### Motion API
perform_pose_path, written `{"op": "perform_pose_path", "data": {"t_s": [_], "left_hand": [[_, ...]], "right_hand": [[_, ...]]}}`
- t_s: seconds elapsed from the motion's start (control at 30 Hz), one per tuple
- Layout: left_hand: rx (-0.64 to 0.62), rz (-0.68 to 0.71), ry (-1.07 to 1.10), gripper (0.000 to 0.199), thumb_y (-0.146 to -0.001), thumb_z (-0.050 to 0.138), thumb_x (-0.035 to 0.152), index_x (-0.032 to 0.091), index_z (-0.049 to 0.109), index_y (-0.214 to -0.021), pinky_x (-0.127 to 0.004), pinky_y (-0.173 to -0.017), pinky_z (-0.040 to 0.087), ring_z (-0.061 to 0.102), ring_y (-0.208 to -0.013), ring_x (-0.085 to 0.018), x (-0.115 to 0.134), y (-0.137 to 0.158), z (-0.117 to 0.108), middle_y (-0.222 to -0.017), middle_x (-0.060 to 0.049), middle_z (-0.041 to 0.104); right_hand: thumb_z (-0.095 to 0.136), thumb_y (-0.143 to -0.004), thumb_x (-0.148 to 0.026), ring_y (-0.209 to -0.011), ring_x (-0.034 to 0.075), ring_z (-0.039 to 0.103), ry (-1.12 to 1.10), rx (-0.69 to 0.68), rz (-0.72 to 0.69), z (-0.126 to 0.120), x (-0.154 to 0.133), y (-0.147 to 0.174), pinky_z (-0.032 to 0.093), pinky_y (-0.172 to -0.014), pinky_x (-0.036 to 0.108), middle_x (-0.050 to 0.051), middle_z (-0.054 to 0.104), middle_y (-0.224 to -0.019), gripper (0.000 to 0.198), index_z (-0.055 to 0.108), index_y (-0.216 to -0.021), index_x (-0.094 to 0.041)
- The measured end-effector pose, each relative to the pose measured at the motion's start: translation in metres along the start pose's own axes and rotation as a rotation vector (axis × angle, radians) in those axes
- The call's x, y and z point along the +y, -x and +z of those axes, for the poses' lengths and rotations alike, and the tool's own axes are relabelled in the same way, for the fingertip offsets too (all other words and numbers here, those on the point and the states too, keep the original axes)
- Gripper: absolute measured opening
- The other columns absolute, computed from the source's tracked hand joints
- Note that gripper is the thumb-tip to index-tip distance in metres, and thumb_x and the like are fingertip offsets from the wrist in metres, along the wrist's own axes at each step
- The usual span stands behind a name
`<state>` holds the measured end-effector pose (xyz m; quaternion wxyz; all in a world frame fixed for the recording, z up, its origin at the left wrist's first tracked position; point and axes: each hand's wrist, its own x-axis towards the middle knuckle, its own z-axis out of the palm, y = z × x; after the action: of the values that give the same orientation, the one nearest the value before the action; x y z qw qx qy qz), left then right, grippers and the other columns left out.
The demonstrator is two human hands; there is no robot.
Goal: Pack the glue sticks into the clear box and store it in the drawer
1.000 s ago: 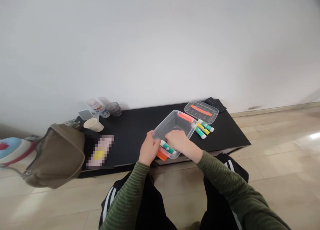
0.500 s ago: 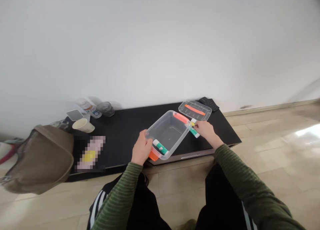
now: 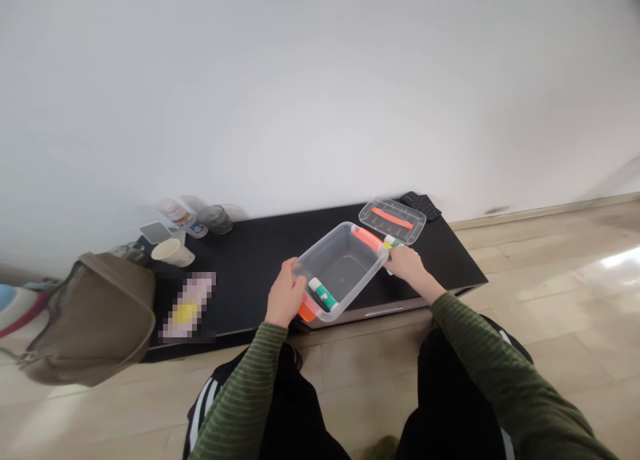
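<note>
A clear plastic box (image 3: pixel 345 257) with orange clips is held tilted above the black tabletop. My left hand (image 3: pixel 286 293) is closed on its near left end, thumb over the rim. Inside the box, against the near wall, lies a green and white glue stick (image 3: pixel 324 294). My right hand (image 3: pixel 406 263) is closed at the far right end of the box, around a second glue stick (image 3: pixel 395 241). That stick shows a white end, green and a bit of yellow; my fingers hide much of it.
Behind my right hand lies a clear lid (image 3: pixel 393 220) with an orange strip, beside a dark dotted item (image 3: pixel 423 206). To the left stand a paper cup (image 3: pixel 173 253), a dark glass (image 3: pixel 215 219), a white bottle (image 3: pixel 183 218) and a brown bag (image 3: pixel 95 320).
My right hand has closed further over the glue stick beside the box, covering more of it, and the stick's visible end has turned. The left hand keeps its hold; the view shifts slightly.
</note>
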<state>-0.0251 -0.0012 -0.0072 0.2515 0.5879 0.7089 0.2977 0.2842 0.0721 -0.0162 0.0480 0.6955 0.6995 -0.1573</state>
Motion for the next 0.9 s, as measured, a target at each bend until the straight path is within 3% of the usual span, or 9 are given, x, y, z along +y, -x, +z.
{"op": "perform_pose_path", "data": {"t_s": [0.2, 0.27, 0.33, 0.4, 0.5, 0.67, 0.9], "left_hand": [[0.009, 0.027, 0.034, 0.044, -0.085, 0.048, 0.028, 0.023, 0.048, -0.128, -0.040, -0.099, 0.045, 0.062, -0.113, -0.025, -0.002, -0.001, 0.002, -0.127, -0.007, 0.065], [0.009, 0.031, 0.039, 0.044, -0.084, 0.048, 0.027, 0.023, 0.049, -0.128, -0.040, -0.098, 0.046, 0.063, -0.110, -0.025, -0.001, -0.002, 0.002, -0.125, -0.006, 0.066], [-0.002, 0.036, 0.039, 0.044, -0.084, 0.047, 0.026, 0.023, 0.049, -0.128, -0.040, -0.095, 0.046, 0.064, -0.106, -0.025, 0.000, -0.003, 0.002, -0.123, -0.006, 0.067], [-0.017, 0.046, 0.041, 0.045, -0.083, 0.047, 0.025, 0.022, 0.049, -0.128, -0.039, -0.093, 0.047, 0.065, -0.101, -0.024, 0.000, -0.005, 0.002, -0.121, -0.006, 0.067], [-0.030, 0.059, 0.046, 0.045, -0.082, 0.046, 0.024, 0.021, 0.049, -0.127, -0.038, -0.091, 0.047, 0.065, -0.098, -0.023, 0.000, -0.007, 0.002, -0.117, -0.006, 0.069], [-0.037, 0.091, 0.057, 0.044, -0.081, 0.046, 0.022, 0.022, 0.050, -0.125, -0.037, -0.091, 0.047, 0.065, -0.101, -0.023, 0.002, -0.007, 0.001, -0.112, -0.005, 0.070], [-0.066, 0.112, 0.039, 0.045, -0.081, 0.046, 0.021, 0.022, 0.050, -0.125, -0.036, -0.092, 0.046, 0.065, -0.101, -0.022, 0.007, -0.005, 0.002, -0.112, -0.005, 0.071]], "right_hand": [[0.058, -0.085, -0.050, -0.087, 0.024, 0.069, -0.331, 0.369, 0.103, -0.035, 0.024, 0.006, 0.045, -0.071, 0.028, 0.010, 0.074, -0.086, 0.037, 0.074, -0.090, -0.018], [0.058, -0.084, -0.048, -0.082, 0.021, 0.068, -0.512, 0.508, 0.045, -0.046, 0.019, 0.011, 0.045, -0.071, 0.027, 0.008, 0.074, -0.086, 0.037, 0.074, -0.094, -0.016], [0.056, -0.085, -0.047, -0.077, 0.019, 0.067, -0.649, 0.556, -0.073, -0.055, 0.004, 0.019, 0.046, -0.068, 0.026, 0.007, 0.074, -0.086, 0.038, 0.074, -0.097, -0.015], [0.056, -0.085, -0.046, -0.073, 0.017, 0.066, -0.669, 0.486, -0.229, -0.060, -0.021, 0.028, 0.046, -0.066, 0.025, 0.005, 0.074, -0.084, 0.037, 0.073, -0.096, -0.015], [0.060, -0.083, -0.043, -0.073, 0.016, 0.066, -0.449, 0.275, -0.402, -0.057, -0.065, 0.038, 0.046, -0.068, 0.025, 0.003, 0.073, -0.079, 0.029, 0.074, -0.087, -0.018], [0.064, -0.078, -0.042, -0.095, 0.028, 0.069, 0.009, -0.008, -0.351, -0.035, -0.119, 0.040, 0.050, -0.074, 0.031, 0.015, 0.074, -0.100, 0.033, 0.076, -0.096, -0.016], [0.065, -0.079, -0.025, -0.106, 0.031, 0.068, 0.217, -0.258, -0.326, -0.003, -0.138, 0.027, 0.054, -0.083, 0.037, 0.019, 0.070, -0.116, 0.035, 0.073, -0.112, -0.016]]}}
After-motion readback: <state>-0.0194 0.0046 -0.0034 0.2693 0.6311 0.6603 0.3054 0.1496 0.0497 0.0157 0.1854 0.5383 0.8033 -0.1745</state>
